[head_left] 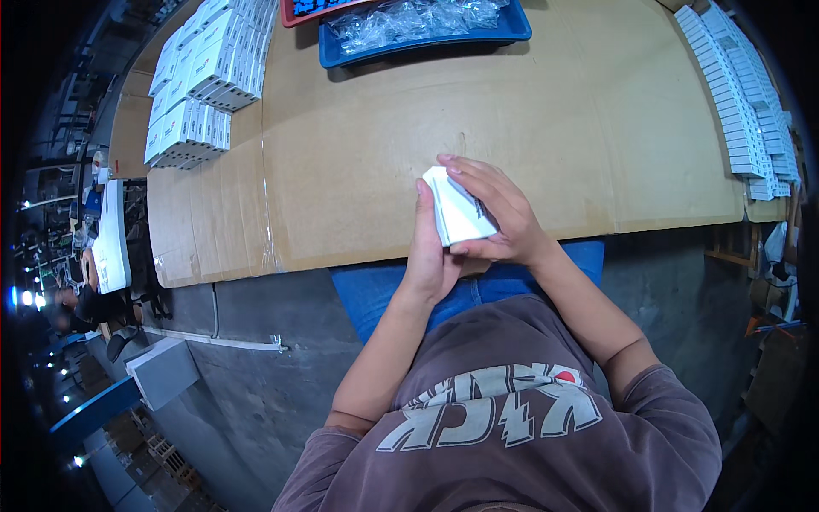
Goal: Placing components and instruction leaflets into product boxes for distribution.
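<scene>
A small white box [459,213] is held between both hands just above the near edge of the cardboard-covered table [512,128]. My left hand [426,252] grips it from the left side, thumb up along its edge. My right hand [495,213] wraps over its right side, fingers across the top and thumb under the lower corner. The box is tilted, its far end pointing up and left.
Stacks of white boxes [205,68] sit at the table's far left. A long row of flat white boxes [738,102] runs along the right edge. A blue tray [426,30] with clear plastic bags stands at the back, a red tray beside it. Another person sits at the far left.
</scene>
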A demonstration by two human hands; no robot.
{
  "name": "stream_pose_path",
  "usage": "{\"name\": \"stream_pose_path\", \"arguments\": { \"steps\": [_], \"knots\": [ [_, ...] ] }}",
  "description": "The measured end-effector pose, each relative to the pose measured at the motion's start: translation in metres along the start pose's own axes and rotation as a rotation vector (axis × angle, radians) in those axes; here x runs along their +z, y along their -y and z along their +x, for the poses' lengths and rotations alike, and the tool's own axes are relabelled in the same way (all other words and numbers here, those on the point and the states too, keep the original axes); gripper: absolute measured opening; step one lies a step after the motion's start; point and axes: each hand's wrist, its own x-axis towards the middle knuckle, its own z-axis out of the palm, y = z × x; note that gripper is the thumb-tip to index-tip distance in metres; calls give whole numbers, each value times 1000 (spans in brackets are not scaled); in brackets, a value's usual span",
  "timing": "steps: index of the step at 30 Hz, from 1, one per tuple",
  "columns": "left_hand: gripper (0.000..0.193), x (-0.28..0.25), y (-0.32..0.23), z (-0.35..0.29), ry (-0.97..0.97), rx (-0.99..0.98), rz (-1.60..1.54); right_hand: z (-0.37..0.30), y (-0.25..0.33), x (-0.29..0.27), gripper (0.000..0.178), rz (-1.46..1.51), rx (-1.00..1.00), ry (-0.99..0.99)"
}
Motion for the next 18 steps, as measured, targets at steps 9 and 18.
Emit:
{"name": "stream_pose_path", "arguments": {
  "steps": [9,18],
  "knots": [
    [67,-19,24,21,25,466,628,2,11,18,77,836,498,-335],
    [66,-16,-1,17,-82,297,206,-5,10,-1,58,336,386,-27]
  ]
}}
